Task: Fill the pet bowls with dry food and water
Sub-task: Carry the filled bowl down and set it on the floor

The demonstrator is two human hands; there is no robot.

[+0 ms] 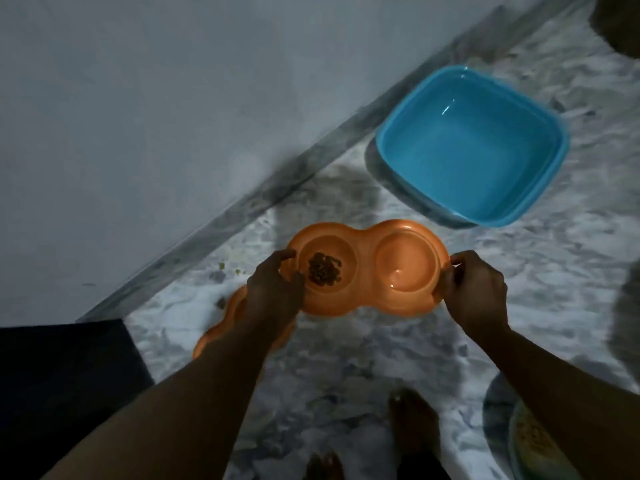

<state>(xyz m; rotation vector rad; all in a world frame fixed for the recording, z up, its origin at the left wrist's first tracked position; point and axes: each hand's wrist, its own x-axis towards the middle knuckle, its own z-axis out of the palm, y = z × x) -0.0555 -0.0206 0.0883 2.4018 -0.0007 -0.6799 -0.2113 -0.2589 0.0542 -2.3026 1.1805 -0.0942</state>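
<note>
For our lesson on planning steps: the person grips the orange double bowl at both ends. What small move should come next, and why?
Probably set the orange double bowl level on the marble floor. The left hand and right hand grip its ends, kibble lies in its left cup and the right cup looks wet, so tilting might spill.

kibble (323, 269) in double bowl's (363, 299) left well | square basin (471, 143) behind-right, by wall (138, 116)
</note>
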